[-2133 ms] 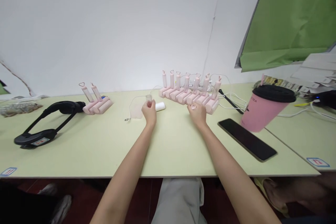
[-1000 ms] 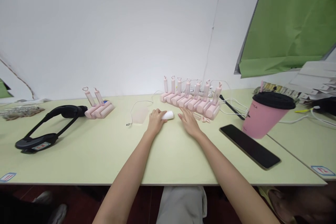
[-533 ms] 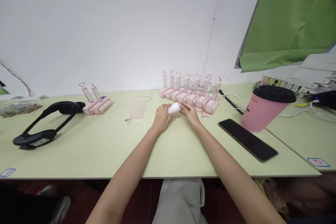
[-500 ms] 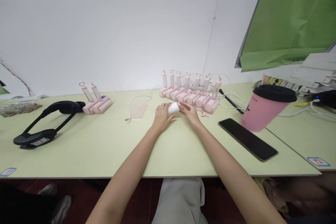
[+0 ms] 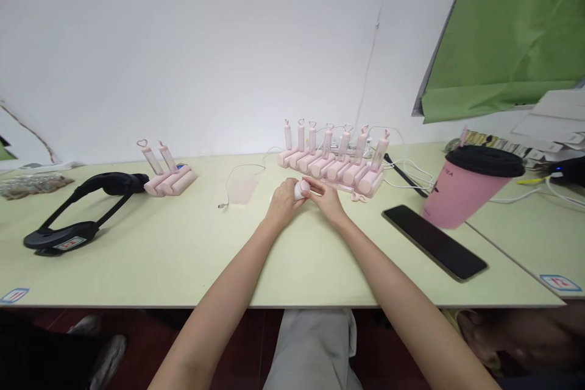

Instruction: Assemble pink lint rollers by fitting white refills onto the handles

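My left hand [image 5: 282, 202] is wrapped round a small white cylinder [image 5: 298, 191], hiding much of its length. A pinkish end piece shows at the cylinder's right tip, where the fingers of my right hand [image 5: 327, 200] close on it. Whether that end is a separate cap I cannot tell. Just behind my hands stands a row of several pink cylinders [image 5: 338, 169], lying flat on a clear pink tray. Upright clear tubes with pink tops and heart-shaped loops [image 5: 328, 137] rise among them. A small pink piece [image 5: 359, 197] lies beside my right hand.
At the left are more pink cylinders [image 5: 179, 181] with two upright tubes, and a black headset [image 5: 68, 237]. A USB cable [image 5: 226, 189] and a pale pink sheet [image 5: 244, 190] lie mid-table. A phone [image 5: 434, 242] and a pink cup [image 5: 457, 192] stand right.
The white cylinder has turned so its pinkish end faces more toward me, and less of its side shows. My right fingers have shifted round that end.
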The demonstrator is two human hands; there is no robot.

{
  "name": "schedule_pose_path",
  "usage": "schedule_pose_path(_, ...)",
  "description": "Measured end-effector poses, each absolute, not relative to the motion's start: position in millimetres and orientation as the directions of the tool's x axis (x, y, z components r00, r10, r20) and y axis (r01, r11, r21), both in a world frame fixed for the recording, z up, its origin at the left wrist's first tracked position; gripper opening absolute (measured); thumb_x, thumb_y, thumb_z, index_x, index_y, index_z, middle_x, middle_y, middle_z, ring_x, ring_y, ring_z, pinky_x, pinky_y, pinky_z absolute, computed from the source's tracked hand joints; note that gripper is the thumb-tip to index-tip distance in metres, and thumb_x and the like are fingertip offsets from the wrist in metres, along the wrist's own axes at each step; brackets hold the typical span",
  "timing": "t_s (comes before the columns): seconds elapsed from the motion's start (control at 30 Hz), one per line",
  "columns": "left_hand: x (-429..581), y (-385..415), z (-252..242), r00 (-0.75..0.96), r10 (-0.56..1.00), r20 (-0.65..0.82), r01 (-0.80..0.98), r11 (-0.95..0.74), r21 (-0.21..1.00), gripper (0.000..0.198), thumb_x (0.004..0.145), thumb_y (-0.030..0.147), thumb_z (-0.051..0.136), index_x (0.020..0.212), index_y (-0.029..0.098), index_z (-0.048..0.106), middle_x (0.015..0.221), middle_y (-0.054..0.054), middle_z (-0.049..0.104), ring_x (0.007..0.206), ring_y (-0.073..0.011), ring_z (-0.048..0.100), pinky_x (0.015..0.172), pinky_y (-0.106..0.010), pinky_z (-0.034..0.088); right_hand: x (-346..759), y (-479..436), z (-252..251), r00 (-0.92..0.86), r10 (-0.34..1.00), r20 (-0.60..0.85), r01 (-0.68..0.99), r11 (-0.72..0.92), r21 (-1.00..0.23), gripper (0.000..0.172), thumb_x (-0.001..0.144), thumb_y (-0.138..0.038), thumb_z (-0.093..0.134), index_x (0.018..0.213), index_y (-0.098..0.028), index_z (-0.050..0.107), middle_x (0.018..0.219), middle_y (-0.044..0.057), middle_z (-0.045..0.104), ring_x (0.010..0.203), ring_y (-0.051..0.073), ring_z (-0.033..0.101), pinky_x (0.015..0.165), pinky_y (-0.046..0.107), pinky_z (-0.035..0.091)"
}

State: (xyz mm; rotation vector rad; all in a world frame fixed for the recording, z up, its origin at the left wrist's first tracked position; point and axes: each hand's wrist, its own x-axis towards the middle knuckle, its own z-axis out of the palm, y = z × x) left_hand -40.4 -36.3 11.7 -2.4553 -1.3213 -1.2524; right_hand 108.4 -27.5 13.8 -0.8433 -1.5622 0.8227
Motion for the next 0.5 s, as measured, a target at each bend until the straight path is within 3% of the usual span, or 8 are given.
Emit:
schedule_pose_path(0.13, -38.5, -36.6, 13.9, 0.296, 0.573, 0.764, 0.674, -0.692, 0.258, 0.031, 0.079, 0.033, 0.055, 0.104, 0.017, 0.046, 0.107, -0.010, 0.048, 0.097, -0.0202, 0.049, 0.083, -0.035, 0.044, 110.1, -35.3, 15.4, -0.173, 0.811, 0.559, 0.269, 0.585, -0.765, 0.043, 0.081, -0.040, 0.051, 0.118, -0.018, 0.054, 0.119, 0.008, 0.058, 0.106, 0.020, 0.056, 0.090, 0.035, 0.047)
schedule_pose_path(0.3, -34.4, -34.6, 10.7, 0.217, 0.523, 0.824, 0.635, -0.717, 0.288, 0.028, 0.074, 0.028, 0.061, 0.099, 0.018, 0.055, 0.100, -0.008, 0.044, 0.092, -0.0171, 0.048, 0.083, -0.031, 0.044, 110.1, -47.5, 21.1, -0.261, 0.744, 0.615, 0.681, 0.593, -0.429, 0.044, 0.091, -0.035, 0.026, 0.126, -0.016, 0.045, 0.124, 0.011, 0.053, 0.111, 0.024, 0.052, 0.090, 0.040, 0.044)
schedule_pose_path(0.5, -29.9, -32.2, 9.0, 0.164, 0.504, 0.848, 0.620, -0.721, 0.309, 0.026, 0.069, 0.025, 0.064, 0.094, 0.018, 0.061, 0.085, -0.002, 0.039, 0.077, -0.0124, 0.047, 0.073, -0.026, 0.045, 114.5, -42.1, 21.9, -0.366, 0.717, 0.593, 0.748, 0.606, -0.271, 0.043, 0.093, -0.031, 0.018, 0.126, -0.014, 0.040, 0.123, 0.013, 0.053, 0.106, 0.024, 0.055, 0.083, 0.038, 0.047)
